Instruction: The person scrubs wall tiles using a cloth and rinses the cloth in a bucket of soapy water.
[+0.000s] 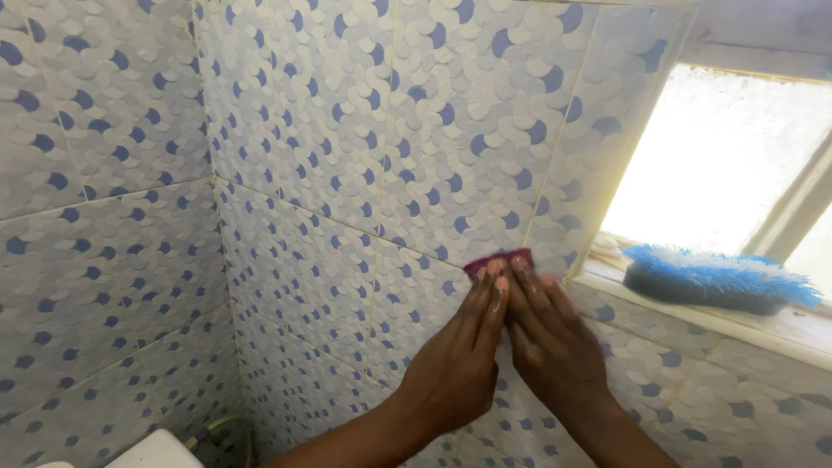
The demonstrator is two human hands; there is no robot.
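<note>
Head-camera view is filled mostly by a tiled wall (pixel 347 147), patterned in white and grey scales with blue dots and crossed by pale grout lines; a second tiled face is met at a corner on the left. At the upper right a bright window (pixel 719 156) is set into the wall, and a pale window ledge (pixel 693 316) is seen running below it. On that ledge a blue scrub brush (pixel 719 279) is laid with its bristles turned upward, well apart from both hands. At the bottom left a white rounded object (pixel 156 452) is cut off by the frame edge, so its kind cannot be told.

Low in the middle, the left hand (pixel 459 364) and the right hand (pixel 555 342) are pressed side by side against the wall, touching each other. Their fingers are held out straight and flat, not curled, and their tips are laid on a small dark red scouring pad (pixel 498 258). The pad is held against the tiles just left of the window's lower corner, mostly covered by the fingertips.
</note>
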